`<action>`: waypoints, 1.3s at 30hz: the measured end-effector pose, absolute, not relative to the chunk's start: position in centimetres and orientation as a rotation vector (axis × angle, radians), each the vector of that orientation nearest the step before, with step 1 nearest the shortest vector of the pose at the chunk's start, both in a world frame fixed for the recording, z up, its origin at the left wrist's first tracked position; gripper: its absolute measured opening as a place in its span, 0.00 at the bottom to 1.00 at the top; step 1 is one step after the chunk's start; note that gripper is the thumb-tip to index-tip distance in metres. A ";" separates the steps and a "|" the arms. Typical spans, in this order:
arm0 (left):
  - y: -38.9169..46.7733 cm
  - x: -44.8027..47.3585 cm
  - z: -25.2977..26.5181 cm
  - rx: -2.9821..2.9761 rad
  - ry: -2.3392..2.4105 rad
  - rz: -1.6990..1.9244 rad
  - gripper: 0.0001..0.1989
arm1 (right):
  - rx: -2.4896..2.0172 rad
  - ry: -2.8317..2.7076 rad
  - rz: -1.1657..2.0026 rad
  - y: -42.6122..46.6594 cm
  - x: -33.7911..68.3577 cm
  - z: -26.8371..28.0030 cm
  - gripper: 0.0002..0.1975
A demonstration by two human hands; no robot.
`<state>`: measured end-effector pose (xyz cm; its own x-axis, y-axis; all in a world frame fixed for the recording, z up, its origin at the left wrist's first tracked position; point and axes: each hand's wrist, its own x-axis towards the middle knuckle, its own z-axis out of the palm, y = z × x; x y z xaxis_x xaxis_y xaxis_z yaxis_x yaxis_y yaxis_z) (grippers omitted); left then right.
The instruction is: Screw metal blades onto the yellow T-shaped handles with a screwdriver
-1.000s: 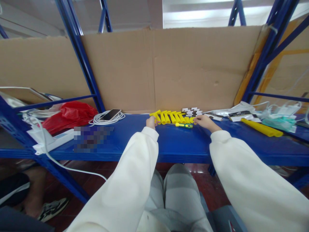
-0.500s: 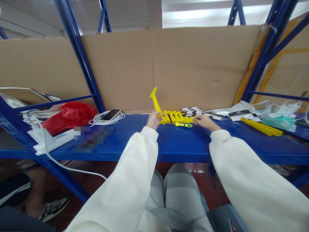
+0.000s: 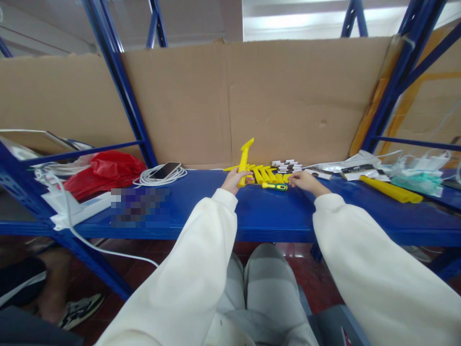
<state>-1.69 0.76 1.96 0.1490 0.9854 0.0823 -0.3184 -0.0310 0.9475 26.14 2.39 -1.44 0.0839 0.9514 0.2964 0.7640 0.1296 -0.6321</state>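
My left hand (image 3: 235,180) is closed around the lower part of a yellow plastic handle with a T-shaped head (image 3: 244,156), which stands nearly upright. Behind and to the right of it, several like yellow handles (image 3: 264,175) lie in a row on the blue shelf. A green-and-yellow screwdriver (image 3: 274,186) rests in front of that row. My right hand (image 3: 304,181) is at the row's right end, thumb and fingertips pinched together; what is between them is too small to make out. Small black-and-white packets (image 3: 287,166) are piled just behind the row.
At the left lie a phone (image 3: 167,170) on a coiled white cable (image 3: 144,181) and a red plastic bag (image 3: 106,174). To the right are a long yellow piece (image 3: 391,190) and plastic wrappings (image 3: 418,175). A cardboard panel (image 3: 281,101) closes off the back. Someone's leg and shoe (image 3: 81,310) show below left.
The yellow handle in my left hand has swung from leaning left to leaning slightly right, its head turned and a little lower. My right hand has barely moved.
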 end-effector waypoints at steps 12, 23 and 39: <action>1.5 -1.5 1.2 1.216 1.007 1.360 0.06 | -1.670 -1.719 0.362 2.0 25.9 -1.1 0.12; 2.1 -1.5 0.7 1.382 1.142 1.490 0.06 | -1.675 -1.720 0.376 1.5 25.5 -0.8 0.13; 1.8 -1.9 -0.5 2.338 1.396 1.190 0.18 | -1.687 -1.753 0.319 1.9 26.1 -1.1 0.09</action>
